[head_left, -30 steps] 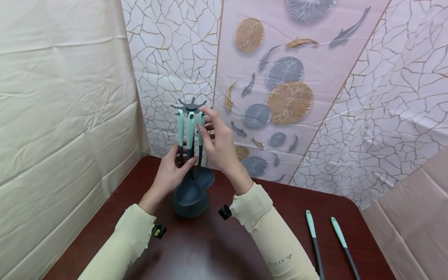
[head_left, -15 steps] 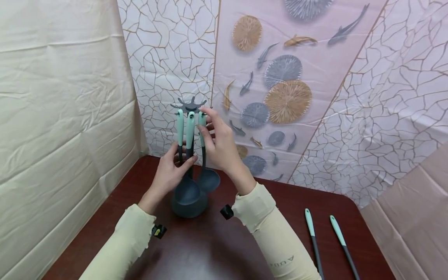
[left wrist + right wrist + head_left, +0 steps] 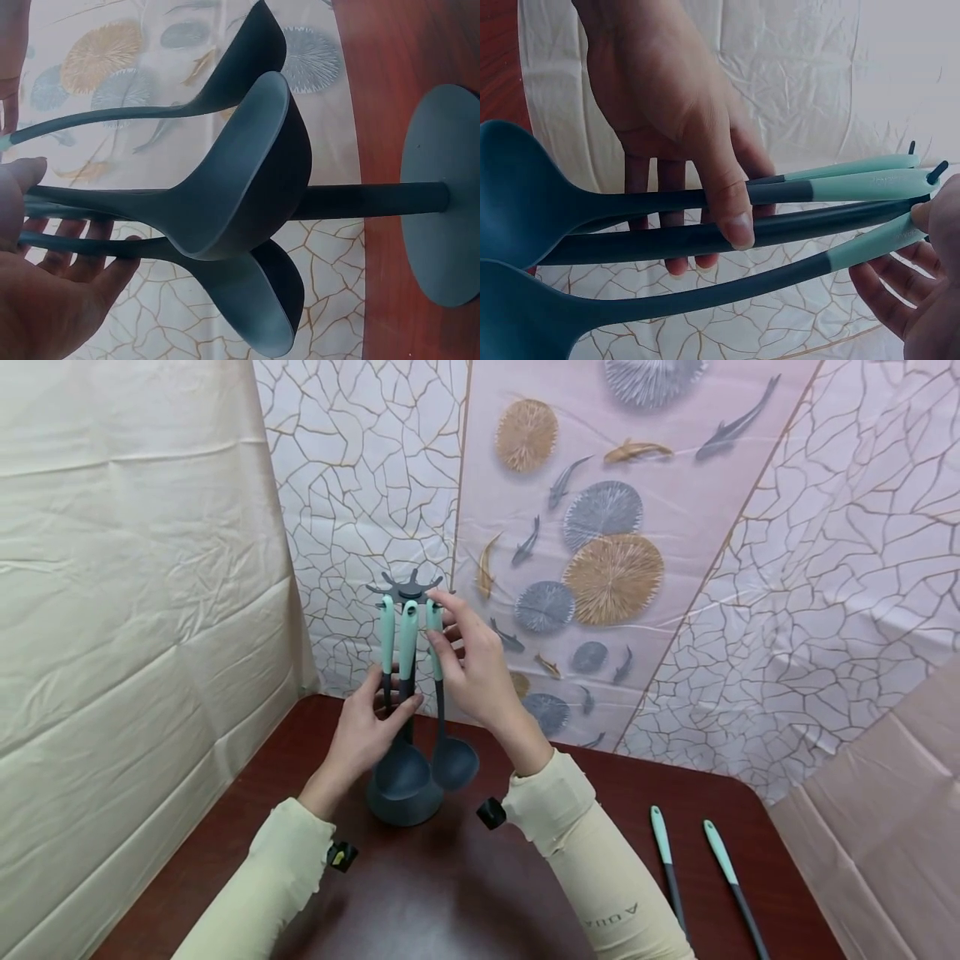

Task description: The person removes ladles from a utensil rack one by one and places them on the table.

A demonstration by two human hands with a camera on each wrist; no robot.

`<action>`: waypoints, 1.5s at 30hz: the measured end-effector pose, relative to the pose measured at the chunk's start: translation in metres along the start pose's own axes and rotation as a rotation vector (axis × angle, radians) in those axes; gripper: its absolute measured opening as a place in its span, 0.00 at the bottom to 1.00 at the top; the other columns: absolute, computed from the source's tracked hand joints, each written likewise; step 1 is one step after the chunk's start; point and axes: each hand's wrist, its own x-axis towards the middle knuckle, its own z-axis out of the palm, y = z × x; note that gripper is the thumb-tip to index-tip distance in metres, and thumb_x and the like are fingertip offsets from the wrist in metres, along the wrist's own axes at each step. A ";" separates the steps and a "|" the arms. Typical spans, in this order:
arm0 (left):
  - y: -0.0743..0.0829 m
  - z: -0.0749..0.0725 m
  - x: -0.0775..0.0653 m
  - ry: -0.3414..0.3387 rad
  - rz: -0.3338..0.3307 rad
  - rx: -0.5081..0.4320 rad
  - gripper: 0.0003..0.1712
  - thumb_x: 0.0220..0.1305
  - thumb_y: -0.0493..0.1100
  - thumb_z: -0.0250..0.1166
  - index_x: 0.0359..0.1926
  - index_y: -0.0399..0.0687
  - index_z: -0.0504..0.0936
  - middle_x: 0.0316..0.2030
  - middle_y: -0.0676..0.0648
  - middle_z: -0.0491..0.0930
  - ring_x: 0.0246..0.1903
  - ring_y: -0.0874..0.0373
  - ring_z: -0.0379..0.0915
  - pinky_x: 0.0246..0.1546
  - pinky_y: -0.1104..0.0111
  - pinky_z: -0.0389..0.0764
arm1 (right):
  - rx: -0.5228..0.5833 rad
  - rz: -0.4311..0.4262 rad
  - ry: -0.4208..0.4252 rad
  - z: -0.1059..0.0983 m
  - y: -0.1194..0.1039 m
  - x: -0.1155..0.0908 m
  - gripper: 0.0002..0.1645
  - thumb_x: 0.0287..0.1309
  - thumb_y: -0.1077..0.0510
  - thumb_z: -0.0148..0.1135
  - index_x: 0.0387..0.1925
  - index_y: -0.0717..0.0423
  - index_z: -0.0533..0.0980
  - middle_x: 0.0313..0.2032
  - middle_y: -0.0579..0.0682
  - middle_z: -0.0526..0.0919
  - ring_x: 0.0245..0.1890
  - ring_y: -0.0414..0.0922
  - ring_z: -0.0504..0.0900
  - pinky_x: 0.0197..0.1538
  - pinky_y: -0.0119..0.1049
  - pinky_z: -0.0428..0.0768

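Observation:
A dark utensil stand, with a round base (image 3: 405, 814) and a spoked hook top (image 3: 411, 587), stands upright on the table. Ladles with mint handles hang from its hooks: a middle ladle (image 3: 402, 774), a right ladle (image 3: 455, 766), and another ladle (image 3: 247, 307) on the far side in the left wrist view. My left hand (image 3: 358, 727) grips the pole (image 3: 367, 200) and ladle shafts at mid height, its thumb across the front. With thumb and fingers, my right hand (image 3: 478, 668) pinches the right ladle's handle just under the hooks. My fingers partly hide that handle's top.
Two mint-handled utensils (image 3: 663, 839) lie on the dark red table (image 3: 592, 827) at the right, their heads out of view. A cream cloth (image 3: 150, 610) hangs at the left, and a patterned cloth (image 3: 360, 485) hangs behind the stand.
The right ladle's bowl has swung rightward and downward, away from the middle ladle, and its handle hangs straighter. My right hand has shifted slightly right; the left hand keeps its grip.

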 end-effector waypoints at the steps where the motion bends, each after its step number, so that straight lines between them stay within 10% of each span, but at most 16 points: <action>1: 0.000 0.000 0.000 0.000 0.003 0.002 0.29 0.73 0.59 0.69 0.67 0.56 0.72 0.50 0.45 0.84 0.49 0.48 0.85 0.52 0.48 0.86 | 0.002 0.003 0.000 -0.001 0.000 0.000 0.26 0.78 0.62 0.59 0.73 0.53 0.70 0.41 0.54 0.80 0.35 0.44 0.85 0.36 0.36 0.85; 45: 0.002 -0.001 -0.002 0.000 0.015 0.008 0.28 0.73 0.58 0.69 0.66 0.54 0.73 0.48 0.45 0.85 0.49 0.50 0.84 0.50 0.48 0.86 | 0.023 0.041 -0.013 -0.012 -0.008 -0.003 0.26 0.77 0.62 0.59 0.73 0.53 0.70 0.43 0.55 0.81 0.35 0.44 0.85 0.34 0.37 0.84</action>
